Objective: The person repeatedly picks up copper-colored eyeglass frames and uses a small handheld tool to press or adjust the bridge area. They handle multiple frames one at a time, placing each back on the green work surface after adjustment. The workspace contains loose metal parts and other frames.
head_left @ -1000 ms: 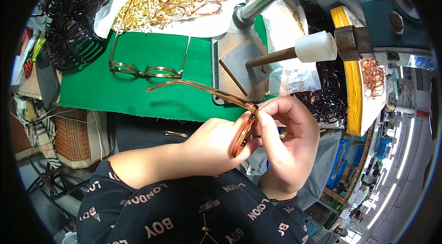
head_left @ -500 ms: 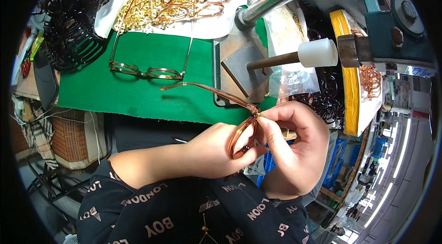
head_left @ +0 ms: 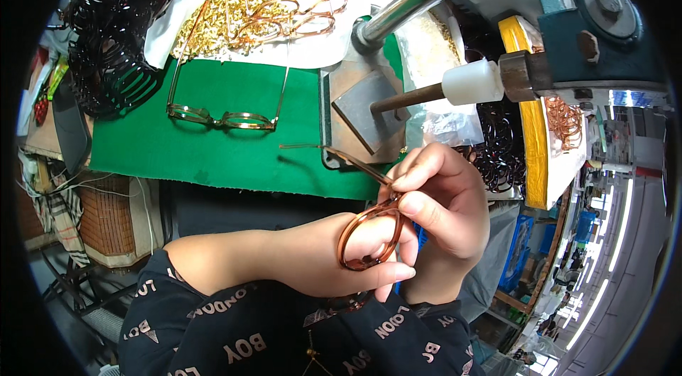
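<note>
A brown translucent eyeglass frame point(head_left: 346, 244) is between my hands, in front of the green mat. My left hand point(head_left: 309, 248) is closed around its front, with the thumb and fingers at one rim; the other rim shows partly below the hand. The thumb and fingers of my right hand point(head_left: 451, 213) pinch the frame at the hinge corner. From there one temple arm point(head_left: 353, 163) slants up and left over the mat's edge. Whether a small part sits in the right-hand pinch is hidden.
On the green mat point(head_left: 213, 156) stands another pair of glasses point(head_left: 245, 120). Behind it, gold-coloured small parts point(head_left: 213, 24) and brown frames point(head_left: 273, 24) lie on a white sheet. A press with a white-collared rod point(head_left: 469, 83) stands right, over a metal block point(head_left: 366, 117). Dark frames point(head_left: 117, 35) are heaped left.
The glasses have tilted and come nearer me, so the rim shows more fully. The temple arm has swung and now looks foreshortened. My right fingers have shifted at the hinge.
</note>
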`<state>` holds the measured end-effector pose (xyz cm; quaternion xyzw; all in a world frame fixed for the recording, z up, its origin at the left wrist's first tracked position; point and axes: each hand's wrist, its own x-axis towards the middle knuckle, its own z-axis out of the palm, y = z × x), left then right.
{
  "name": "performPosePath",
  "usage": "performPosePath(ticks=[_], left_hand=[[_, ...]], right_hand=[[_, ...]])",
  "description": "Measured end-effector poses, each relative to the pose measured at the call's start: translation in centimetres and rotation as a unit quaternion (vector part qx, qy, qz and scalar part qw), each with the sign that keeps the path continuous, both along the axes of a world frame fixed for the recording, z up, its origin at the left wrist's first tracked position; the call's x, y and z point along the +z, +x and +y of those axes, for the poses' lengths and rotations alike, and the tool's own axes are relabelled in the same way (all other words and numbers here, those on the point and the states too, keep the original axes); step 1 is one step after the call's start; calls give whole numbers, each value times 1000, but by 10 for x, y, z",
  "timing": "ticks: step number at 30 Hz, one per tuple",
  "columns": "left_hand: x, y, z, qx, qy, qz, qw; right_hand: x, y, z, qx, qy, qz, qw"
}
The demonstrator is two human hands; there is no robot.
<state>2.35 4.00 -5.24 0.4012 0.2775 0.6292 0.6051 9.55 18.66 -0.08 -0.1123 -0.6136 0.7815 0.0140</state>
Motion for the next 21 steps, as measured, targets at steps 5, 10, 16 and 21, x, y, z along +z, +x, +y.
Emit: performPosePath(ticks=[5, 10, 16, 21], left_hand=[[16, -9, 8, -69, -32, -19, 997], [25, -10, 11, -58, -59, -18, 996], [35, -12, 17, -72, -71, -66, 993], [38, -14, 21, -68, -74, -80, 992]], right_hand=[[4, 0, 11, 1, -20, 22, 1000], [7, 0, 11, -18, -38, 42, 998], [-10, -6, 4, -49, -190, 110, 974], [-7, -9, 1, -77, -228, 133, 961]])
